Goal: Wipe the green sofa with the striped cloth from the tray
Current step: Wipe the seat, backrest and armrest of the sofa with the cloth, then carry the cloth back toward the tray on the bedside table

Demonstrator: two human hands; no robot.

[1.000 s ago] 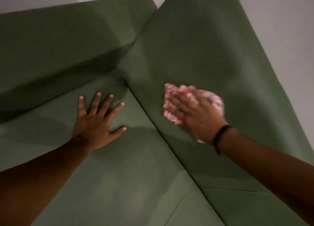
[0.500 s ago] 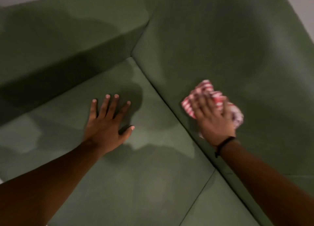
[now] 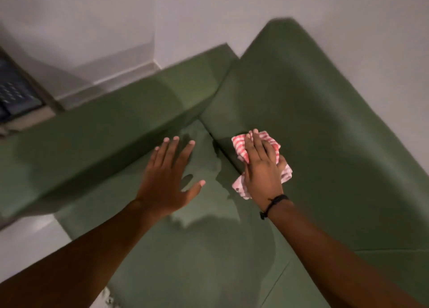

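The wiping is well under way. The person's right hand (image 3: 263,168) lies flat over the bunched striped cloth (image 3: 241,145), fingers spread across it and the thumb tucked against its far edge, so the grip is a pressing hold on the cloth, not a pinch. The cloth sits low on the backrest of the green sofa (image 3: 325,133), right beside the crease where backrest meets seat cushion (image 3: 209,249), close to the corner with the armrest (image 3: 116,126). Red and white stripes show above the fingers and a paler fold pokes out below the palm.

The left hand (image 3: 166,180) is open, fingers splayed, holding nothing; it looks braced on or just above the seat cushion, and I cannot tell for sure whether the palm touches.

To my eye the step in hand is working the lower backrest near the corner. The next stroke probably calls for keeping the palm's weight on the cloth so it does not roll up, and running it along the crease or out across the backrest.

As for containers, no tray is in sight. A dark box-like thing (image 3: 16,94) sits at the left edge beyond the armrest; what it is or holds I cannot make out.
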